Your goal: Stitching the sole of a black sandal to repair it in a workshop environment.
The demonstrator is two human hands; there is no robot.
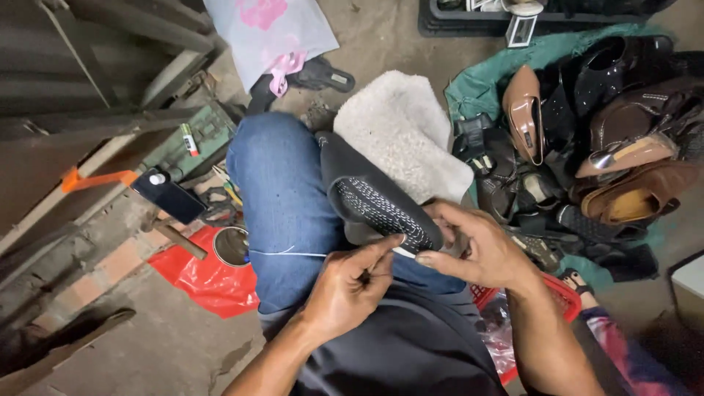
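We see the right hand (480,246) wrapped around the heel end of a dark shoe (374,198), thumb and fingers closed on its edge. The left hand (352,282) is pinched shut, thumb against forefinger, its fingertips touching the same end of the shoe; whether it grips a needle we cannot tell. A thin white thread (282,253) runs from that hand leftward across the blue jeans (282,198). The shoe lies sole-up on the person's lap, its patterned tread facing us, toe pointing away. Just behind it sits a fluffy white cushion (400,128). To the right, a heap of shoes (609,147) rests on green cloth. On the left, on the floor, we see a red plastic bag (198,275), a round tin (232,246) and a dark phone (169,194).
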